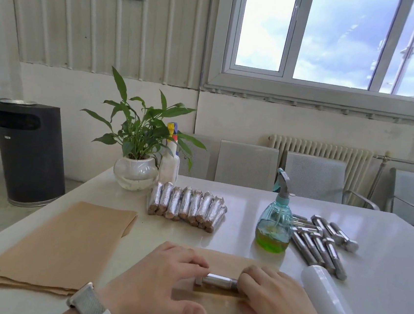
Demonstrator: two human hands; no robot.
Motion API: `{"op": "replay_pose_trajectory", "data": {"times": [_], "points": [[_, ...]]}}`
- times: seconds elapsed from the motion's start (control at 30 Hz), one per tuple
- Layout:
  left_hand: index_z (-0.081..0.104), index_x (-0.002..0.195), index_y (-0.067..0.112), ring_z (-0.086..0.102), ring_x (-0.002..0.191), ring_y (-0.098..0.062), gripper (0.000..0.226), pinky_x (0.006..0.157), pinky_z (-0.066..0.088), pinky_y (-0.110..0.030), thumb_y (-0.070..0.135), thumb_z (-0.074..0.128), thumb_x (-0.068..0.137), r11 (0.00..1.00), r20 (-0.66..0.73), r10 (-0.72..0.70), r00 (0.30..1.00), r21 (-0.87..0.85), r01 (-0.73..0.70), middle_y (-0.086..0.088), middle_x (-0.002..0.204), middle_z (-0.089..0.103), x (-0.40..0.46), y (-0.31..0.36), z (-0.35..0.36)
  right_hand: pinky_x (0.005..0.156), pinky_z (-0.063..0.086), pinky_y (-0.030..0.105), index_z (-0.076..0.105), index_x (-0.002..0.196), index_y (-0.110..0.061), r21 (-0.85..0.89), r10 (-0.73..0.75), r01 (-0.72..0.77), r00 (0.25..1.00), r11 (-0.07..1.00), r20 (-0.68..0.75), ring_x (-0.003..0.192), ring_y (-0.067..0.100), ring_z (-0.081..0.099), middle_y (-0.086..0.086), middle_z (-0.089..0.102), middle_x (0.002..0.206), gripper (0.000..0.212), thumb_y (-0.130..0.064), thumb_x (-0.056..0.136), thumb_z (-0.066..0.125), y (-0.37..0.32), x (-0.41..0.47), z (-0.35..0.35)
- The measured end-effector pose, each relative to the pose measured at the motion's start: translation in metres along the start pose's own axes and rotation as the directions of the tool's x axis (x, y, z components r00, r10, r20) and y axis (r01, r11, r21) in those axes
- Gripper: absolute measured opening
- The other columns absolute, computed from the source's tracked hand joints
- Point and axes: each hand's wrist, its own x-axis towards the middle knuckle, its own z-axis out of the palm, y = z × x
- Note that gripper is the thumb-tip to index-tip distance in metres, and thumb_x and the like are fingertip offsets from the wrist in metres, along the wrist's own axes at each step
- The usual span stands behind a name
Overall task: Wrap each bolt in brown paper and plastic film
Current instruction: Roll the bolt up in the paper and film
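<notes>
Left hand [162, 277] and right hand [271, 291], palms down, each grip curled onto an end of the bolt [218, 280] lying on brown paper [228, 261] on the tabletop [246, 212].

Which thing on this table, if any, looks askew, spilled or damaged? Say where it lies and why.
Nothing is spilled or damaged. The one untidy spot is the pile of bare bolts behind the spray bottle: they lie crossed at mixed angles, while the wrapped bolts sit in a neat row. The roll of plastic film lies slanted near the table's right side.
</notes>
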Motion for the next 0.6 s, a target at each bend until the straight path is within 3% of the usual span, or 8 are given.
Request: {"op": "replay_pose_trajectory", "data": {"times": [0.07, 0.13, 0.2, 0.3, 0.37, 0.6], "points": [[0.058, 0.133, 0.036, 0.030, 0.116, 0.017, 0.079, 0.107, 0.018, -0.013, 0.088, 0.046, 0.074, 0.999, 0.020, 0.001, 1.000, 0.040, -0.002, 0.030, 0.131, 0.047, 0.003, 0.001, -0.002, 0.044, 0.039, 0.018, 0.060, 0.065, -0.029, 0.023, 0.064, -0.064, 0.998, 0.998, 0.025, 0.057, 0.004, 0.060, -0.017, 0.058, 0.065, 0.035, -0.050, 0.051, 0.083, 0.000, 0.004, -0.004], [0.055, 0.134, 0.037, 0.029, 0.114, 0.014, 0.082, 0.105, 0.017, -0.009, 0.090, 0.045, 0.072, 0.998, 0.039, -0.018, 0.999, 0.054, 0.016, 0.030, 0.130, 0.045, 0.006, 0.001, -0.002, 0.058, 0.037, 0.027, 0.058, 0.090, -0.026, 0.034, 0.103, -0.105, 0.992, 0.994, 0.072, 0.082, 0.010, 0.063, -0.011, 0.063, 0.090, 0.023, -0.047, 0.082, 0.063, 0.004, 0.008, -0.003], [0.057, 0.130, 0.038, 0.033, 0.110, 0.010, 0.074, 0.100, 0.019, -0.007, 0.086, 0.045, 0.075, 0.998, 0.035, -0.039, 0.999, 0.055, 0.037, 0.029, 0.126, 0.048, 0.010, 0.002, -0.003, 0.066, 0.031, 0.031, 0.051, 0.105, -0.029, 0.110, 0.183, -0.197, 0.975, 0.974, 0.123, 0.099, 0.015, 0.058, -0.009, 0.061, 0.109, 0.019, -0.043, 0.095, 0.045, 0.009, 0.011, 0.002], [0.064, 0.102, 0.033, 0.042, 0.088, 0.003, 0.036, 0.090, 0.023, -0.009, 0.060, 0.049, 0.084, 0.994, -0.031, -0.018, 0.999, 0.109, 0.021, 0.018, 0.106, 0.058, 0.023, 0.006, -0.004, 0.068, 0.034, 0.033, 0.050, 0.109, -0.029, 0.157, 0.259, -0.279, 0.956, 0.947, 0.136, 0.100, 0.021, 0.060, -0.006, 0.065, 0.108, 0.022, -0.044, 0.095, 0.045, 0.015, 0.016, 0.007], [0.056, 0.088, 0.032, 0.041, 0.077, -0.002, 0.021, 0.085, 0.025, -0.011, 0.050, 0.048, 0.082, 0.989, -0.044, -0.033, 0.998, 0.141, 0.039, 0.015, 0.093, 0.058, 0.031, 0.008, -0.004, 0.070, 0.037, 0.034, 0.050, 0.108, -0.028, 0.148, 0.271, -0.292, 0.951, 0.945, 0.147, 0.099, 0.023, 0.060, -0.005, 0.066, 0.106, 0.020, -0.042, 0.095, 0.044, 0.016, 0.019, 0.012], [0.043, 0.083, 0.037, 0.044, 0.078, -0.007, 0.009, 0.084, 0.027, -0.008, 0.039, 0.049, 0.077, 0.989, -0.066, -0.091, 0.994, 0.113, 0.098, 0.019, 0.082, 0.051, 0.040, 0.007, 0.005, 0.087, 0.031, 0.029, 0.047, 0.104, -0.030, 0.154, 0.264, -0.275, 0.960, 0.949, 0.089, 0.099, 0.016, 0.058, -0.010, 0.063, 0.106, 0.013, -0.038, 0.099, 0.038, 0.013, 0.018, 0.024]]}}
